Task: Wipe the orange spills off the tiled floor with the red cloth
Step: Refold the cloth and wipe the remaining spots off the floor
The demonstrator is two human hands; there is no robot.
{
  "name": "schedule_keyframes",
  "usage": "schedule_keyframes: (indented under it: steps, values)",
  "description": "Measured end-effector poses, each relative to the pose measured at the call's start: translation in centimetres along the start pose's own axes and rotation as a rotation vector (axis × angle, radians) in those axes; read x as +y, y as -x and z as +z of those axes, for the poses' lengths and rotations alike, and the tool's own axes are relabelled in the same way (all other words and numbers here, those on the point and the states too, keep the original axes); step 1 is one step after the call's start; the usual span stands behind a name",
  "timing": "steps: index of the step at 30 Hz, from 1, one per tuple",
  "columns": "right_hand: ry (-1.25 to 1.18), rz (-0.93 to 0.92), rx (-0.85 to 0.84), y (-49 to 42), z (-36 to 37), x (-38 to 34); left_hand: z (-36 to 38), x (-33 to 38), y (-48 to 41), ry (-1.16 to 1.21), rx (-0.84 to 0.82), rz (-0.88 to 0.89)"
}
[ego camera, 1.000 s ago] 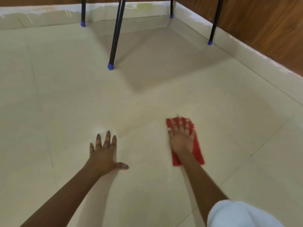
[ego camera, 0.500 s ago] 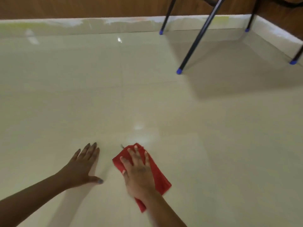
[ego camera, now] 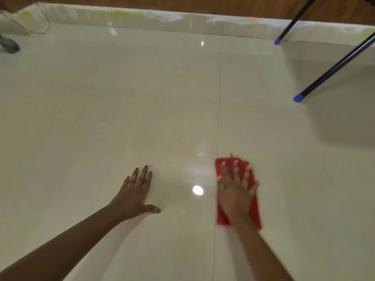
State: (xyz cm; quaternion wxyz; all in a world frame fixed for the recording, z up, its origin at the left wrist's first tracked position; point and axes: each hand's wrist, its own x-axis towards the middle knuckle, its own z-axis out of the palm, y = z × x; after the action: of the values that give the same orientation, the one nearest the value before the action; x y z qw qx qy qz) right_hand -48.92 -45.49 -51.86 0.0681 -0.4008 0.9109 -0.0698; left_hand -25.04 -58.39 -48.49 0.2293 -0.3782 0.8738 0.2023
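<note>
Floor (ego camera: 142, 98): cloth (ego camera: 255, 210) farther from left hand (ego camera: 134, 197)

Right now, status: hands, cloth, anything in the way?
Left hand flat on tiled floor, bracing. Right hand pressing flat on red cloth. Nearest blue-capped leg far right, well apart from cloth.

Tiled floor (ego camera: 142, 98) open ahead of and between left hand (ego camera: 135, 196) and right hand (ego camera: 235, 195). Near black leg (ego camera: 332, 72) and far black leg (ego camera: 292, 23) block far right. Skirting (ego camera: 203, 23) closes back. Cable (ego camera: 43, 27), grey object (ego camera: 10, 45) at back-left corner.
</note>
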Motion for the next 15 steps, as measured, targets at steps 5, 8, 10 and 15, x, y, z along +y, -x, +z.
schedule_keyframes:
  steps: [5, 8, 10, 15]
  values:
    - [-0.037, -0.552, -0.1, 0.9, 2.1, -10.3, 0.4, -0.7, -0.7, 0.012, 0.011, 0.035]
    - [-0.019, -0.486, -0.199, -7.4, 1.5, -11.0, 1.0, -1.3, -0.7, -0.012, 0.041, 0.047]
    - [-0.013, -0.256, -0.228, -11.2, 0.6, -8.3, 1.1, -1.3, -0.9, -0.03, 0.062, 0.046]
    - [0.002, 0.058, -0.062, -5.9, 1.1, -4.4, 0.1, 0.6, -3.5, 0.01, 0.027, 0.018]
